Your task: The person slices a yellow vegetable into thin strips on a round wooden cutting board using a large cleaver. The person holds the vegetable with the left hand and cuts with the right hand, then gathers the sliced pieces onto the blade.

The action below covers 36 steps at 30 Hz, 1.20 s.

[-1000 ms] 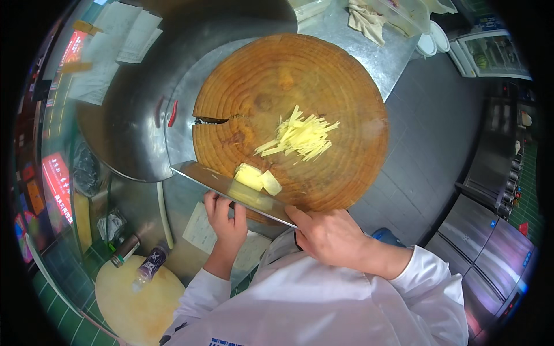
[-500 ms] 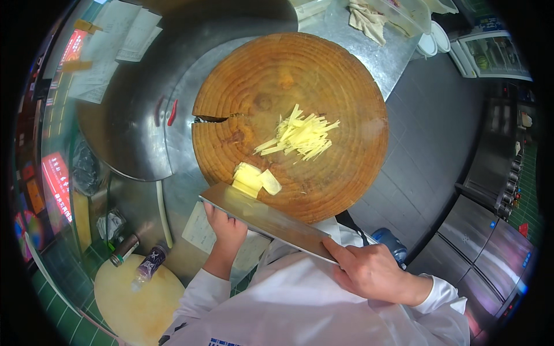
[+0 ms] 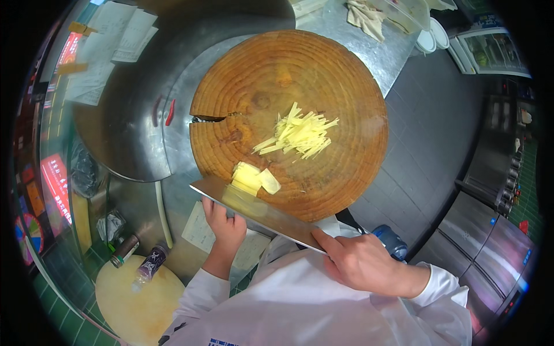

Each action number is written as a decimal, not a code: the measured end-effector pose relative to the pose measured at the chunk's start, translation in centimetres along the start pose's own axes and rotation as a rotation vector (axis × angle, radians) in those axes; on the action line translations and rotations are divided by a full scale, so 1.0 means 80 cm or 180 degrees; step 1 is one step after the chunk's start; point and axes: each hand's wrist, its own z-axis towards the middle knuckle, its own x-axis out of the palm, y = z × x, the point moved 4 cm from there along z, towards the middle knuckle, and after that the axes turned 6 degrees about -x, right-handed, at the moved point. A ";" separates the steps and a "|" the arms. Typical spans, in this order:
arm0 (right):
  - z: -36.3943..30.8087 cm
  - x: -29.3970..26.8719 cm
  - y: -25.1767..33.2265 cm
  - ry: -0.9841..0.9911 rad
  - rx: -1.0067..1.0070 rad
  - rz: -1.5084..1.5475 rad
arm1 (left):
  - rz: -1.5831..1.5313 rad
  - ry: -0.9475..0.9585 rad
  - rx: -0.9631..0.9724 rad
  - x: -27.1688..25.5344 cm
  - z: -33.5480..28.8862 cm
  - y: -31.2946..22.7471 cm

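Observation:
My right hand (image 3: 360,262) grips a wide cleaver (image 3: 271,222) at its right end, index finger along the blade. The blade slants over the near edge of a round wooden chopping block (image 3: 340,75). Just beyond the blade lie overlapping pale yellow slices (image 3: 247,176), which look like ginger, with one slice (image 3: 269,181) fanned off to the right. My left hand (image 3: 225,226) is closed on the near side of the blade, fingers bent towards the block; the cleaver hides the fingertips and whatever they grip. A loose heap of thin pale yellow strips (image 3: 300,134) rests mid-block.
A split (image 3: 209,119) notches the block's left side. Left of it, a red chili (image 3: 170,112) lies on the steel surface. Lower left, a bottle (image 3: 151,262) lies on a pale round board (image 3: 135,305). A cloth (image 3: 365,20) and plastic tub (image 3: 407,14) are at the back.
The cleaver and my right hand have shifted slightly left and away from me. My left hand stays nearly in place, and the slices and strips look unchanged.

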 end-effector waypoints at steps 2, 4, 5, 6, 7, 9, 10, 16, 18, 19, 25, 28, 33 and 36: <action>0.009 0.002 -0.001 -0.0019 0.0097 0.0129 | -0.0011 -0.0002 -0.0015 0.000 0.003 -0.001; 0.022 0.003 -0.002 -0.0007 0.0082 0.0122 | -0.0036 -0.0012 -0.0007 0.000 0.006 -0.004; 0.029 0.004 -0.003 0.0003 0.0070 0.0115 | -0.0032 -0.0023 0.0005 0.000 0.006 -0.006; 0.037 0.005 -0.004 -0.0092 0.0009 0.0122 | -0.0028 -0.0034 0.0016 0.000 0.007 -0.008; 0.046 0.006 -0.005 -0.0186 -0.0055 0.0130 | -0.0020 -0.0047 0.0026 -0.001 0.008 -0.010; 0.059 0.013 -0.008 -0.0266 -0.0123 0.0111 | -0.0081 -0.0050 -0.0018 -0.001 0.008 -0.010; 0.066 0.019 -0.011 -0.0264 -0.0127 0.0079 | -0.0115 -0.0055 -0.0028 -0.001 0.009 -0.011; 0.069 0.026 -0.016 -0.0421 -0.0177 0.0073 | -0.0297 -0.0015 -0.0268 0.002 0.000 0.003; 0.069 0.024 -0.016 -0.0286 -0.0104 0.0053 | -0.0404 -0.0054 -0.0365 0.003 0.001 -0.001; 0.069 0.025 -0.017 -0.0195 -0.0067 0.0039 | -0.0446 -0.0070 -0.0413 0.001 0.001 -0.002; 0.049 0.031 -0.016 -0.0568 -0.0251 0.0038 | -0.0265 -0.0021 -0.0487 0.002 0.002 -0.010; 0.032 0.022 -0.006 -0.0463 -0.0193 0.0031 | -0.0007 -0.0002 -0.0121 0.002 0.001 -0.005; 0.008 0.007 0.006 -0.0302 -0.0115 -0.0036 | 0.0110 0.0002 -0.0051 0.003 -0.006 0.007; -0.008 0.005 0.005 -0.0221 -0.0110 -0.0010 | -0.0021 0.0024 -0.0181 0.003 -0.008 0.007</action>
